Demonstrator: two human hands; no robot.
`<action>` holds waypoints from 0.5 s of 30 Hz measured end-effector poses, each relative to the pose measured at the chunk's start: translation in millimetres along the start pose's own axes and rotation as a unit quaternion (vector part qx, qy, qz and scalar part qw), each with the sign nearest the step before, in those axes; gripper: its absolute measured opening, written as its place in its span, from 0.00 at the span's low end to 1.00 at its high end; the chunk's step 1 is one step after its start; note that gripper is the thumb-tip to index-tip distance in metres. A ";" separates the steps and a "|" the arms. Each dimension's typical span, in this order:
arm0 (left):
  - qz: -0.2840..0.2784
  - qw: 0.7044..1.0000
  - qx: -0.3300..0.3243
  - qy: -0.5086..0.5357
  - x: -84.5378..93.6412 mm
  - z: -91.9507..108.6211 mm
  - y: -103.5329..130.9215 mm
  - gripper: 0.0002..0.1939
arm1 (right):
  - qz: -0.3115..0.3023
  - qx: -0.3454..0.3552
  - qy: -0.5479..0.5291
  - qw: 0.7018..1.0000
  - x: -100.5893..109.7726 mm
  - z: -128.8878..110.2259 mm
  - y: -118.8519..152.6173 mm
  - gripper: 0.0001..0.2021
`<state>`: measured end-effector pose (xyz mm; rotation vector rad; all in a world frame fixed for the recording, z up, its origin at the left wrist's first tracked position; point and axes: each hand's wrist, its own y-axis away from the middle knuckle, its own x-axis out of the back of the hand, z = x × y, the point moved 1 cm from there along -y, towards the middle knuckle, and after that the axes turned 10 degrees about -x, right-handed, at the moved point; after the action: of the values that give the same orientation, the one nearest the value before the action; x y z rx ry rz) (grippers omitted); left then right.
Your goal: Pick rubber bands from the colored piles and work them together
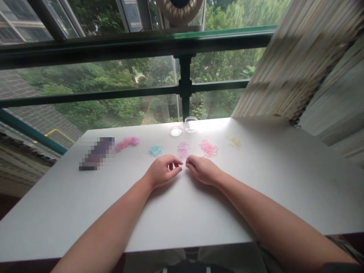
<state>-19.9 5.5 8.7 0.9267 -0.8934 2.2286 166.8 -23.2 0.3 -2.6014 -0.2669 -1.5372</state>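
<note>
My left hand [166, 170] rests on the white table [182, 220], its thumb and fingers curved with a gap between them and nothing seen in it. Close to its right, my right hand [201, 168] has its fingers curled together; whatever they may hold is hidden. Just beyond both hands lies a pile of small purple-pink pieces [182, 149]. A blue pile [156, 151] is up and left of it, a coral-pink pile [209, 148] is on its right, and a pale yellow pile [235, 142] lies farther right.
A pink heap [127, 143] and a blurred-out dark object [97, 153] lie at the left. A clear round container [191, 124] and a clear round lid [176, 131] stand at the far edge by the window railing [185, 76]. A curtain [273, 64] hangs at right.
</note>
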 end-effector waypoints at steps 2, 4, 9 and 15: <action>-0.001 1.000 -0.005 0.002 0.2 0.9 0.2 0.09 | -0.002 0.000 -0.001 1.000 0.3 -0.1 0.0 0.08; 0.001 1.000 -0.007 0.003 0.3 2.0 0.2 0.09 | -0.002 0.001 0.000 1.000 0.5 0.1 -0.3 0.08; -0.009 1.000 -0.002 0.006 0.3 4.2 -0.7 0.08 | -0.001 0.011 -0.003 1.000 0.6 1.1 -0.3 0.08; -0.004 1.000 0.017 0.010 1.0 4.2 -0.9 0.08 | -0.009 0.028 -0.008 1.000 2.8 1.5 1.3 0.08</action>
<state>-18.3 3.2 12.0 0.9202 -0.8431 2.2484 169.7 -23.9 2.0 -2.5765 -0.3302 -1.4915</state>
